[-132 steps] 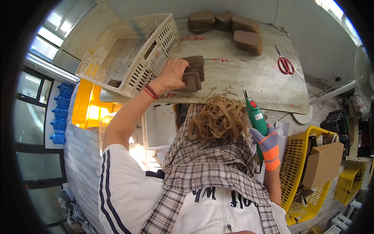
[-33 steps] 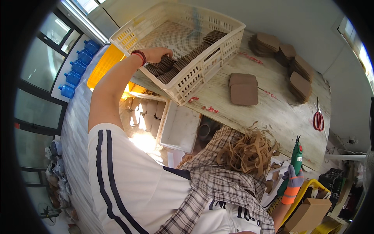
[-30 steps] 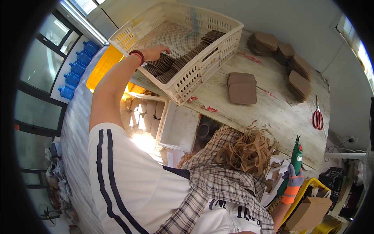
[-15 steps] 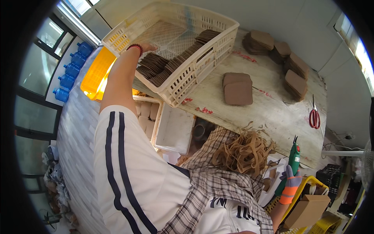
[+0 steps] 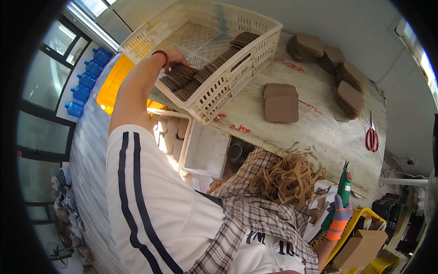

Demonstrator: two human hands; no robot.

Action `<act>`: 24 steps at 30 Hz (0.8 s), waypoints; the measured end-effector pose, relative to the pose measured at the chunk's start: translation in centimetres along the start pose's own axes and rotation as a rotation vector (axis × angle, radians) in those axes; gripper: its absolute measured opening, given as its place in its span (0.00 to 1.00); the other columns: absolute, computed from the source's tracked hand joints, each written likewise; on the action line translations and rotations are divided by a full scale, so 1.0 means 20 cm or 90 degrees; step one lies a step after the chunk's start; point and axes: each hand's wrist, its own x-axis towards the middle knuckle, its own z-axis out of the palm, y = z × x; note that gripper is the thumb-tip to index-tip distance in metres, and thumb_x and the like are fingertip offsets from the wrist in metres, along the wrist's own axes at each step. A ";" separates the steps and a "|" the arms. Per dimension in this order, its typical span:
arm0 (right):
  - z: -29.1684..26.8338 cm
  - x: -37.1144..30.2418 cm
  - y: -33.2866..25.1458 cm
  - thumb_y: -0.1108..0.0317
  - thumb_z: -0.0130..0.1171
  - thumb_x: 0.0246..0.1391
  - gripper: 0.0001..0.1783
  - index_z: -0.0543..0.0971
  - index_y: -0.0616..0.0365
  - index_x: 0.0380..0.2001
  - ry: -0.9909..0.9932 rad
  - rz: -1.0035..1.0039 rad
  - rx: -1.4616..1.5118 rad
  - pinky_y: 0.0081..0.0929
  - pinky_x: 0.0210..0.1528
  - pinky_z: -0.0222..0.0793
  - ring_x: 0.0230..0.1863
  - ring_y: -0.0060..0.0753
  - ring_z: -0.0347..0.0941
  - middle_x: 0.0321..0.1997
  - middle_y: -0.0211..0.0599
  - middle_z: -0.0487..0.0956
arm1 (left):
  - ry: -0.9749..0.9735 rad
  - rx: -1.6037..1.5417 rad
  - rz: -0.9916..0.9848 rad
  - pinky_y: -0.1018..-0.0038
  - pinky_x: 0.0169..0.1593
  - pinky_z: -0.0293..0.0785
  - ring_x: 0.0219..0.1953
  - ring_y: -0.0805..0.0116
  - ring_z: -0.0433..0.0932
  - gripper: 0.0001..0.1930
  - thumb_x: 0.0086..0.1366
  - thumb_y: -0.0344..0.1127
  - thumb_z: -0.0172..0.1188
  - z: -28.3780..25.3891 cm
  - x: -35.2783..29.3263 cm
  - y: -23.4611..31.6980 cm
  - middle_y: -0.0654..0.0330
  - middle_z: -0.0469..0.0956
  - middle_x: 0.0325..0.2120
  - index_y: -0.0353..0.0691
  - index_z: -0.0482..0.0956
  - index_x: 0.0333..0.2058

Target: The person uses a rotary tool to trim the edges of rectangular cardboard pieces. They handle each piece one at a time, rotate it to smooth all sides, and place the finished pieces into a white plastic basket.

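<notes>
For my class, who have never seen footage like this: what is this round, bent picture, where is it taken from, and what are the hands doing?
There is no machine here. A person wears a wide fisheye camera on the head, looking down, so straight edges curve. The left hand reaches into a cream plastic crate and rests on a row of brown flat pieces packed on edge. The right hand, in a glove, holds a green power tool beside the worn wooden table. On that table lie more stacks of brown pieces and red scissors. A tangle of tan bands lies on a checked cloth in the lap.
</notes>
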 end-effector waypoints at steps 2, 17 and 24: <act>-0.01 -0.02 0.01 0.66 0.64 0.51 0.11 0.72 0.60 0.30 0.010 0.016 0.016 0.19 0.17 0.63 0.13 0.23 0.68 0.17 0.32 0.73 | 0.027 0.003 0.011 0.37 0.60 0.46 0.63 0.46 0.57 0.29 0.61 0.50 0.57 0.07 -0.05 0.08 0.46 0.60 0.60 0.39 0.68 0.56; -0.03 -0.02 0.10 0.69 0.65 0.49 0.15 0.73 0.60 0.38 0.027 0.021 0.071 0.17 0.20 0.66 0.18 0.19 0.69 0.22 0.30 0.74 | 0.724 0.130 0.909 0.65 0.46 0.69 0.41 0.57 0.75 0.12 0.55 0.35 0.62 1.02 -1.00 0.60 0.55 0.77 0.35 0.38 0.77 0.37; 0.03 -0.04 0.13 0.68 0.67 0.47 0.18 0.73 0.62 0.39 -0.033 0.018 0.048 0.16 0.22 0.66 0.21 0.17 0.70 0.25 0.30 0.75 | 0.600 0.267 0.787 0.62 0.59 0.56 0.58 0.55 0.62 0.28 0.51 0.34 0.64 1.78 -0.43 0.65 0.53 0.71 0.47 0.39 0.69 0.53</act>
